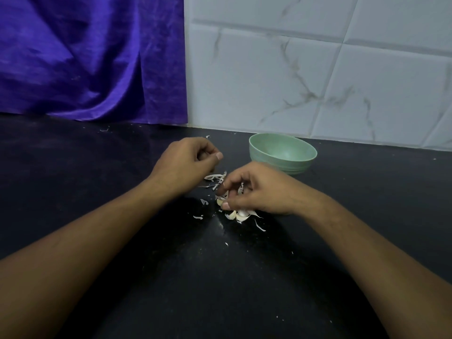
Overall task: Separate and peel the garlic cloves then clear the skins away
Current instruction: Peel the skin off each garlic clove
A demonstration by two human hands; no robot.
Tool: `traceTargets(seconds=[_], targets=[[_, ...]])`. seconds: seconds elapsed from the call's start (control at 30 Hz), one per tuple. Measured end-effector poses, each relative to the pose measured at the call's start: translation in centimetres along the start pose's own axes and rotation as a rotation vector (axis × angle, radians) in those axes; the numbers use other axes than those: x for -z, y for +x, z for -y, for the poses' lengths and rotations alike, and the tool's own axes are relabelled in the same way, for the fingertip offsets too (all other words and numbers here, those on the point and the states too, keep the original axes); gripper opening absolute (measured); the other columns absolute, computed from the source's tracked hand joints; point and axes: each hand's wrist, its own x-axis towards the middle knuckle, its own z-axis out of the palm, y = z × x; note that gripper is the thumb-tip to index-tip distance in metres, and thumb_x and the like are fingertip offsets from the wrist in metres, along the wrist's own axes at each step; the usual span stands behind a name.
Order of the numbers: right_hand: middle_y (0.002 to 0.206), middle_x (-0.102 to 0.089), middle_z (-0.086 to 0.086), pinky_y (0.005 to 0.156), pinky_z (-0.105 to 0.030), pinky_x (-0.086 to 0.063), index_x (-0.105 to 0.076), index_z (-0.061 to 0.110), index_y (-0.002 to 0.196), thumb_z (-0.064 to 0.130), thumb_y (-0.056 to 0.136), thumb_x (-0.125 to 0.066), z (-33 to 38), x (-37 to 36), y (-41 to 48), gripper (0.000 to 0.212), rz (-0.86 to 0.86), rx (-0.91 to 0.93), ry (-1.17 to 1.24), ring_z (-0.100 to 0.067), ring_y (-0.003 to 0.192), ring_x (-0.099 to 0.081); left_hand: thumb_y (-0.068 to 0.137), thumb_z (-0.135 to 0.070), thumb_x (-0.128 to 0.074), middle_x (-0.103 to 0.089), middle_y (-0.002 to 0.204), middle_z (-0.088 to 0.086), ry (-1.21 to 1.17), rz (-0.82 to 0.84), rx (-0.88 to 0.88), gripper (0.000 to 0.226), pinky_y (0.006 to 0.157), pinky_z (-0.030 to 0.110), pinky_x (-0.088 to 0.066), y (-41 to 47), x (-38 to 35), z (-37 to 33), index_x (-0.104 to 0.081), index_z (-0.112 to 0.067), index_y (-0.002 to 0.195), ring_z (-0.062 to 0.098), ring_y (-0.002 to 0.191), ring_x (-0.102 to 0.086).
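**At the middle of the desk: peeling one clove at a time**

Just in front of the bowl, the right hand (259, 192) is curled down over the garlic. Its thumb and fingertips pinch a clove (220, 201) that sits low against the desk (195, 277). The left hand (186, 162) hovers just beside it, a little farther back, with the fingers curled and the thumb laid against the forefinger. I cannot tell whether it holds a scrap of skin or nothing at all.

Under the heel of the right hand lie more garlic cloves (238, 214) in a small cluster, some apparently with papery covering on them. Loose skins (214, 177) are strewn between the two hands, and finer flecks lie scattered farther out on the dark surface.

The step in hand looks like stripping this one clove. It will probably go best if the right hand keeps a firm hold on the clove's body while the left takes a loose edge of skin and pulls along its length. Thin skins cling and tear, so short pulls from the root end should help.

A green bowl (300, 165) stands near, behind the right hand, and no contents show in it; it seems the likely place for peeled cloves. Dropping the skins in one heap should make clearing easier. Behind it all are a purple cloth (85, 57) and a tiled wall (293, 69).
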Motion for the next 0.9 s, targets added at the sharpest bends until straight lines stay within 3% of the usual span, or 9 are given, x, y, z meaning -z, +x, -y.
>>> traceTargets(seconds=[0.23,0.43,0.6,0.73,0.9], targets=[[0.08,-0.07,0.006,0.059,-0.013,-0.039,-0.082,0.026,0.096,0.019,0.086,-0.082,0.1,-0.5,0.1,0.012,-0.045,0.083,-0.152,0.001,0.06,-0.058,0.098,-0.037,-0.067,-0.075,0.075,-0.011,-0.076,-0.044,0.01,0.012,0.075,0.04,-0.061,0.1,-0.2,-0.1,-0.072,-0.029,0.09,-0.001,0.067,-0.067],[0.091,-0.058,0.006,0.064,-0.022,-0.044,-0.078,0.029,0.094,0.028,0.088,-0.081,0.1,-0.8,0.2,0.007,-0.071,0.111,-0.179,-0.005,0.065,-0.057,0.098,-0.034,-0.068,-0.076,0.076,-0.007,-0.113,-0.039,0.014,0.011,0.071,0.035,-0.058,0.2,-0.4,0.1,-0.073,-0.027,0.092,-0.002,0.065,-0.066],[0.079,-0.066,0.002,0.054,-0.022,-0.041,-0.072,0.016,0.097,0.013,0.094,-0.074,0.1,-0.5,0.4,0.004,-0.218,0.089,0.164,-0.009,0.059,-0.051,0.099,-0.033,-0.068,-0.076,0.08,-0.004,-0.247,-0.014,0.027,0.012,0.068,0.039,-0.057,0.3,-0.4,0.1,-0.075,-0.023,0.094,0.019,0.069,-0.069],[0.08,-0.065,-0.004,0.047,-0.021,-0.045,-0.068,0.01,0.11,0.008,0.098,-0.067,0.2,0.0,0.4,0.012,-0.339,0.041,0.38,-0.008,0.055,-0.054,0.101,-0.027,-0.066,-0.077,0.087,0.003,-0.394,0.052,0.035,0.014,0.056,0.028,-0.05,0.2,-0.3,-0.4,-0.074,-0.015,0.099,0.015,0.065,-0.061],[0.089,-0.076,-0.016,0.05,-0.03,-0.051,-0.067,0.008,0.108,0.006,0.1,-0.065,0.2,0.4,0.3,0.009,-0.431,0.007,0.542,-0.019,0.057,-0.066,0.101,-0.027,-0.067,-0.078,0.095,0.007,-0.456,0.131,0.034,0.02,0.059,0.029,-0.053,-0.3,-0.2,-1.0,-0.073,-0.009,0.104,0.017,0.07,-0.063]])
